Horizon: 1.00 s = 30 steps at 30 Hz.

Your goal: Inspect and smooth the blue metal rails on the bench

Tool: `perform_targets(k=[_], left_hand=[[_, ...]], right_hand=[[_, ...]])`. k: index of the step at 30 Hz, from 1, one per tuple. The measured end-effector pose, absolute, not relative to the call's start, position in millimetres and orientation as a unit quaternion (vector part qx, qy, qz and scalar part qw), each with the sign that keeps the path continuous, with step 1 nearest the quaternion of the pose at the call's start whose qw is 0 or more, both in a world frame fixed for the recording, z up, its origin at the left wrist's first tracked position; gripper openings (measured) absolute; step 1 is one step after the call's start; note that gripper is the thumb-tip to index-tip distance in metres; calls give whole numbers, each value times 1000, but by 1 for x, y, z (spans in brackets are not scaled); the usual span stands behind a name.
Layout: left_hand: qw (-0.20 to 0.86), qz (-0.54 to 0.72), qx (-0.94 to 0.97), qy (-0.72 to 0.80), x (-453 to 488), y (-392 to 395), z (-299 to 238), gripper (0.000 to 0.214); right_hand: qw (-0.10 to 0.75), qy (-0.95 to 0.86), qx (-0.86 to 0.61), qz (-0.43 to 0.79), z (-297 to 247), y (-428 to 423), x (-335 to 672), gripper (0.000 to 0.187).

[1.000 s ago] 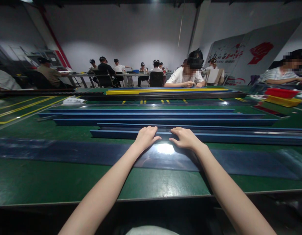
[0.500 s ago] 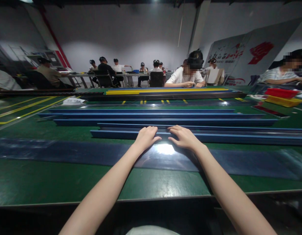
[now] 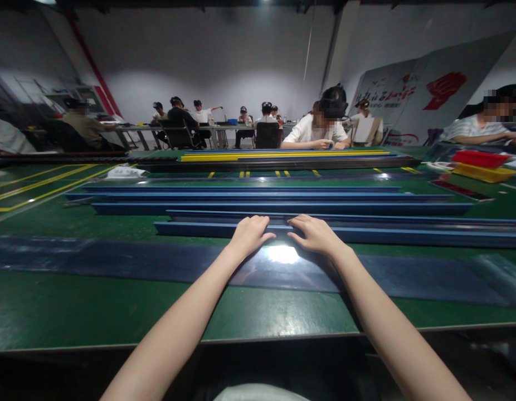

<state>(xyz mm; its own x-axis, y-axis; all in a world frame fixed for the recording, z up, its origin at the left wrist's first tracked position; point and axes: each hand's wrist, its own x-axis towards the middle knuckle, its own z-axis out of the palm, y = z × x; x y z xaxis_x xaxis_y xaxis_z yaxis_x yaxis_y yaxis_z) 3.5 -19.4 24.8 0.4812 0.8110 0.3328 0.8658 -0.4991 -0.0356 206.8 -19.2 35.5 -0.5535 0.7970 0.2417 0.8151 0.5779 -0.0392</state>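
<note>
A long blue U-shaped channel strip [image 3: 408,236] lies across the green table in front of me. My left hand [image 3: 252,233] rests over its near wall, the fingers reaching onto the channel and the thumb held apart. Close by on the right, my right hand [image 3: 312,229] lies on the same channel in a mirrored pose, thumb and fingers apart. A short stretch of the strip shows between the hands. Nearer to me, under my forearms, a flat clear plastic sheet [image 3: 157,262] reflects a bright light.
More blue channels [image 3: 283,209] lie parallel behind. Farther off are yellow strips [image 3: 283,156] and dark ones. At the right sit a red bin [image 3: 480,158], a yellow bin [image 3: 483,172] and a phone-like dark slab [image 3: 462,190]. A person [image 3: 316,131] works across the green table [image 3: 95,312].
My hands and the channels have not moved. In the background, a seated person in white has stretched an arm out to the right.
</note>
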Motion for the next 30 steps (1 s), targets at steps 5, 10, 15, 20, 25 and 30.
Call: perform_targets(k=[5,10,15,20,25,30], left_hand=[[101,-129,-855,-491,4,-19,25,34],[107,-128,-860,-482,3,-18,23,33],[116,-140,-869,-460,3,-17,20,32],[120,-139,-871,-455,2,-17,19,31],[117,-136,-871,-457,3,-17,21,31],[115,-128,-869,-465,3,-17,22,32]], right_hand=[[118,-880,-458,-42,35,-20,206,35],[123,-883,-449,-49,34,-19,205,37],[123,-886,-444,-55,32,-18,204,37],[119,-884,-448,-56,33,-18,203,36],[116,-883,-451,-55,34,-19,203,36],[116,-886,-445,-54,35,-19,203,35]])
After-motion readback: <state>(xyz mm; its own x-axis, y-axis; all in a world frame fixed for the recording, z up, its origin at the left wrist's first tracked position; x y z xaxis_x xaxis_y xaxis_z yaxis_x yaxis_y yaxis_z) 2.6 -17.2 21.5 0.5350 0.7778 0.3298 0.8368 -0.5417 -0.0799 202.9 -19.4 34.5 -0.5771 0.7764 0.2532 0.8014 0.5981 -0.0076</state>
